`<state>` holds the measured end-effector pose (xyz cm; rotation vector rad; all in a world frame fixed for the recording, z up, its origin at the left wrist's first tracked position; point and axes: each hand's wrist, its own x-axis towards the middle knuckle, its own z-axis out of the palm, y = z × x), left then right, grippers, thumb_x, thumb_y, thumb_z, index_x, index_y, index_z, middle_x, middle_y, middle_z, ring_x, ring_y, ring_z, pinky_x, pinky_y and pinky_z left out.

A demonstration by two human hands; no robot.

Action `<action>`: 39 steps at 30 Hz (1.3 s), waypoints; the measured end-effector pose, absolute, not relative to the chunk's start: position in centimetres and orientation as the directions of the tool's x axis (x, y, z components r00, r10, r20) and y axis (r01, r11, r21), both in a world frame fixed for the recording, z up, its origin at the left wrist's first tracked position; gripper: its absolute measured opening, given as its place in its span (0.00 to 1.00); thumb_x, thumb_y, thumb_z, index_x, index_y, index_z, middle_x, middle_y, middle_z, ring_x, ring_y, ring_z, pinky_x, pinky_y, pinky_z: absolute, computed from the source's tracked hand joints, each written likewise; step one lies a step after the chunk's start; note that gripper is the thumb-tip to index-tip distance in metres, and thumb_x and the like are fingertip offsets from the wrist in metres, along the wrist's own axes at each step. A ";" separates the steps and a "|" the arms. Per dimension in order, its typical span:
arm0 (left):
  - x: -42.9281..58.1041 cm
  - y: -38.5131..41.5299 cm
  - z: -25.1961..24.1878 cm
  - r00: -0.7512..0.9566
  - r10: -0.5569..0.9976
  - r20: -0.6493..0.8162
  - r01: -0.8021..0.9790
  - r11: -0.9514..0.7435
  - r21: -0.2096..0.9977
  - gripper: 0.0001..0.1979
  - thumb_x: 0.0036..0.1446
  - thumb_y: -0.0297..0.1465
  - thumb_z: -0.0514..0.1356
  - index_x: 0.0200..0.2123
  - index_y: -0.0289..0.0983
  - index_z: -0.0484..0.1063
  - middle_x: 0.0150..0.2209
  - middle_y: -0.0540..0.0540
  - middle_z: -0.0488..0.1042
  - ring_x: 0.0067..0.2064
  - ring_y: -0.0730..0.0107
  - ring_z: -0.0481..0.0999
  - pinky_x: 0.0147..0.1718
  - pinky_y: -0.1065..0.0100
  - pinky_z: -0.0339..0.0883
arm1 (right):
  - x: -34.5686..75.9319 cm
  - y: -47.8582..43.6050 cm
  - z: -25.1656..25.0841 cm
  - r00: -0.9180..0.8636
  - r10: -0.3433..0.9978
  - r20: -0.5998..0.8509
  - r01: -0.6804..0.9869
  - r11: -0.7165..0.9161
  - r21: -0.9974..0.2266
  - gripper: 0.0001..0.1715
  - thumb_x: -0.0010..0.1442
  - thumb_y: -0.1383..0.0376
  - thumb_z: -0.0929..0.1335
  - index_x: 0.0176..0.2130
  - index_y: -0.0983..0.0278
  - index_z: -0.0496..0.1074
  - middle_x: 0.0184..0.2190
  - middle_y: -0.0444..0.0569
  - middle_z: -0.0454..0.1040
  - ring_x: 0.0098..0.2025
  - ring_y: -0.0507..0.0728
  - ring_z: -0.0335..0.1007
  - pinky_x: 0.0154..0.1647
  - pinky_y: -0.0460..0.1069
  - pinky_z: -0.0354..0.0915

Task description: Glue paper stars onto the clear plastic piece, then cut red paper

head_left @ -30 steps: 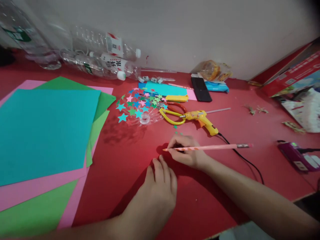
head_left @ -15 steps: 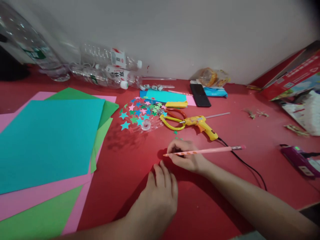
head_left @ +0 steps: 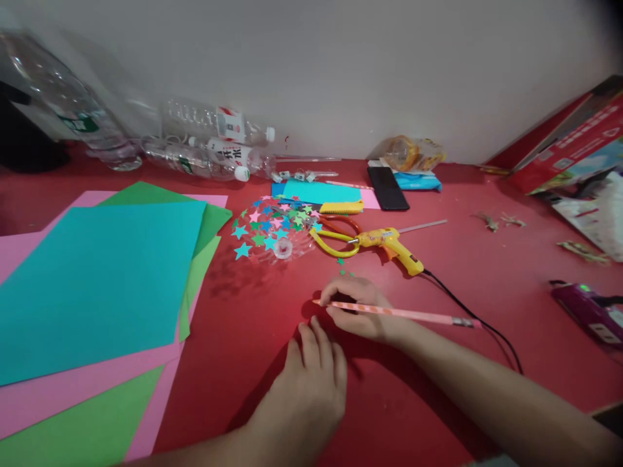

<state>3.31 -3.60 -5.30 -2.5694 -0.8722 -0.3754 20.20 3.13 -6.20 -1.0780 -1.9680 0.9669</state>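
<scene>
My right hand [head_left: 360, 310] grips a pink patterned pencil [head_left: 403, 313] between thumb and fingers. The pencil's tip points left and its eraser end lies over my forearm side. Just below the tip, my left hand [head_left: 311, 370] rests palm down on the red table [head_left: 253, 324], its fingers stretched forward and holding nothing. Tiny green stars [head_left: 341, 261] lie a little beyond my right hand. Farther back, several coloured paper stars [head_left: 270, 241] cover a clear plastic piece. A yellow glue gun [head_left: 389, 242] lies beside scissors [head_left: 335, 248] with yellow and red handles.
Teal paper [head_left: 107, 279] tops pink and green sheets on the left. Plastic bottles [head_left: 204, 159] lie along the wall. A black phone [head_left: 388, 188], a yellow comb-like piece [head_left: 342, 207] and small paper sheets [head_left: 321, 192] sit at the back. A purple power strip [head_left: 584, 311] is at right.
The pencil has tilted, its eraser end swinging down toward me while the tip stays near the same spot. My left hand has barely moved. The view has shifted slightly.
</scene>
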 end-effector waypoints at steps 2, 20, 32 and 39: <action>3.3 -3.6 -5.3 0.767 0.526 0.367 0.630 -0.727 -0.274 0.17 0.44 0.23 0.56 0.38 0.26 0.78 0.41 0.24 0.79 0.39 0.42 0.82 0.29 0.58 0.77 | 20.2 3.2 -6.2 -0.436 0.871 0.228 0.356 0.399 -0.845 0.09 0.51 0.73 0.65 0.32 0.62 0.73 0.28 0.43 0.74 0.31 0.52 0.69 0.34 0.46 0.63; 3.0 -3.7 -5.0 0.789 0.517 0.332 0.605 -0.747 -0.275 0.17 0.46 0.23 0.57 0.40 0.24 0.78 0.41 0.22 0.79 0.40 0.41 0.82 0.30 0.57 0.78 | 20.2 3.1 -5.3 -0.332 0.932 0.144 0.439 0.287 -0.851 0.05 0.52 0.70 0.65 0.25 0.63 0.67 0.20 0.41 0.69 0.22 0.49 0.60 0.23 0.43 0.55; 3.1 -3.7 -5.1 0.783 0.522 0.337 0.611 -0.747 -0.262 0.17 0.46 0.23 0.57 0.40 0.24 0.78 0.41 0.22 0.79 0.40 0.40 0.81 0.30 0.57 0.78 | 20.2 3.1 -5.0 -0.352 0.928 0.124 0.451 0.284 -0.846 0.04 0.50 0.69 0.65 0.25 0.64 0.67 0.21 0.42 0.70 0.23 0.49 0.62 0.24 0.43 0.55; 3.1 -3.9 -5.0 0.782 0.528 0.332 0.614 -0.743 -0.266 0.17 0.46 0.24 0.57 0.40 0.25 0.78 0.41 0.23 0.79 0.40 0.41 0.82 0.30 0.57 0.78 | 20.2 3.3 -5.0 -0.357 0.928 0.104 0.453 0.269 -0.850 0.05 0.50 0.69 0.64 0.23 0.63 0.66 0.20 0.41 0.68 0.22 0.49 0.60 0.23 0.43 0.54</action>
